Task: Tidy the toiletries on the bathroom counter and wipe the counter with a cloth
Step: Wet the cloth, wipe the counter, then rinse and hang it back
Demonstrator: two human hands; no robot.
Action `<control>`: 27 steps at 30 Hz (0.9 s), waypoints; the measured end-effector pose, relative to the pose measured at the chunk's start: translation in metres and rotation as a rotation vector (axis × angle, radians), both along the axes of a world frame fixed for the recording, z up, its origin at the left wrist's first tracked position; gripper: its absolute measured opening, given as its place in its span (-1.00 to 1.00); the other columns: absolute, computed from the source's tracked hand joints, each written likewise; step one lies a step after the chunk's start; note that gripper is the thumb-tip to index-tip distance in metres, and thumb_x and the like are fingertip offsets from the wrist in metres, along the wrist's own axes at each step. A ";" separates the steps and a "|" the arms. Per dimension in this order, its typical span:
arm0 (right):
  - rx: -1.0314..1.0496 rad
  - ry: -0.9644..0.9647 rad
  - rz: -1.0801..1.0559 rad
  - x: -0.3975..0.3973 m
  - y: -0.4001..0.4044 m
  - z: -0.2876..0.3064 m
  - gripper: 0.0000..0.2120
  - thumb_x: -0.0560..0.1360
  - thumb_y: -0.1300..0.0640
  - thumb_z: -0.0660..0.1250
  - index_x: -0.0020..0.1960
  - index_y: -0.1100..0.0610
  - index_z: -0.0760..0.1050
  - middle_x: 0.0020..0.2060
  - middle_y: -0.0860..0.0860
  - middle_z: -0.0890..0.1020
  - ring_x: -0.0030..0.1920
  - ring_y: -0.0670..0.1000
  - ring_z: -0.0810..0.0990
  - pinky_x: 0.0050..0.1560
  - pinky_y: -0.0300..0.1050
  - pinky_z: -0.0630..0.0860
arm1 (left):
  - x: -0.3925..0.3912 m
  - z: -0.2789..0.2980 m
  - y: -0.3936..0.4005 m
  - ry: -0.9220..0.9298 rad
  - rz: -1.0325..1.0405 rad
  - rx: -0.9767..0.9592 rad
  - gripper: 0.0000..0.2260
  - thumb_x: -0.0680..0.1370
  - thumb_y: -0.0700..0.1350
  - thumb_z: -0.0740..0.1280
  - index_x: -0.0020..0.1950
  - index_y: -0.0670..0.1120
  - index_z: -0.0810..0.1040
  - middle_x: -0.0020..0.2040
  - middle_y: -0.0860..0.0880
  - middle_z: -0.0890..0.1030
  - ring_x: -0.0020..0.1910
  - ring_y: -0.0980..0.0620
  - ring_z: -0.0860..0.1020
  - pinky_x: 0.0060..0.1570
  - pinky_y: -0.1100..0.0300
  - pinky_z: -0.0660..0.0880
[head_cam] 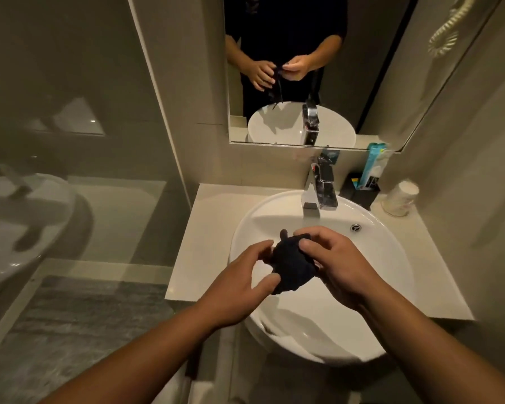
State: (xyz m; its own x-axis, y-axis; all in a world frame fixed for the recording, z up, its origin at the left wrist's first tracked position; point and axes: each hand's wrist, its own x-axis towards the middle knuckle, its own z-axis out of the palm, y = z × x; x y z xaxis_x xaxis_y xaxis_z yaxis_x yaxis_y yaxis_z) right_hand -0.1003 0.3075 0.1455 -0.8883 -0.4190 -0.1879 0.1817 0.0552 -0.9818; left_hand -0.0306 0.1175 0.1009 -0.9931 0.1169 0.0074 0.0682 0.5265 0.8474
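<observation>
A dark bunched cloth hangs over the white round basin. My right hand pinches the cloth's upper right part between thumb and fingers. My left hand touches the cloth's left and lower edge with its fingertips and thumb. At the back right of the pale counter stand a teal toothpaste box in a black holder and a wrapped paper cup. A small dark packet leans behind the tap.
A chrome tap stands at the basin's back rim. The mirror above reflects my hands and the cloth. A glass panel closes off the left side. A grey mat lies on the floor at the lower left.
</observation>
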 end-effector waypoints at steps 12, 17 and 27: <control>0.275 0.338 -0.029 0.039 0.119 0.025 -0.74 0.56 0.14 0.26 -0.04 -0.20 0.61 -0.09 -0.21 0.65 0.00 -0.18 0.58 -0.07 -0.25 0.56 | -0.007 0.053 0.067 0.189 -0.231 -0.246 -0.95 0.53 -0.04 0.30 -0.10 0.12 0.48 -0.10 0.15 0.48 -0.09 0.17 0.48 -0.08 0.24 0.50; 0.455 0.551 -0.012 0.070 0.164 0.009 -0.86 0.54 0.15 0.29 0.02 -0.03 0.59 0.26 -0.09 0.48 0.24 -0.10 0.43 0.24 -0.13 0.37 | 0.031 0.050 0.114 0.411 -0.121 -0.624 -0.93 0.52 -0.05 0.27 -0.14 0.00 0.51 -0.29 0.03 0.60 -0.32 -0.05 0.52 -0.32 0.09 0.39; 0.429 0.509 0.219 0.156 0.215 -0.028 -0.78 0.55 0.16 0.27 -0.02 -0.19 0.51 -0.12 -0.26 0.61 -0.05 -0.22 0.57 -0.08 -0.38 0.45 | 0.144 0.023 0.156 0.240 -0.215 -0.783 -0.90 0.50 0.02 0.29 -0.08 0.09 0.59 -0.26 0.09 0.61 -0.24 0.06 0.55 -0.26 0.16 0.47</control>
State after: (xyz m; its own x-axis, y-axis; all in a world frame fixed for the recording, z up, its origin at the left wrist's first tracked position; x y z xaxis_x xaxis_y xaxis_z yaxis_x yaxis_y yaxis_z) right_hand 0.0554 0.5227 0.1179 -0.8133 -0.5804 0.0400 -0.3545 0.4398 -0.8252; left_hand 0.1133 0.2733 0.1236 -0.9306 0.3622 0.0535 0.3655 0.9105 0.1935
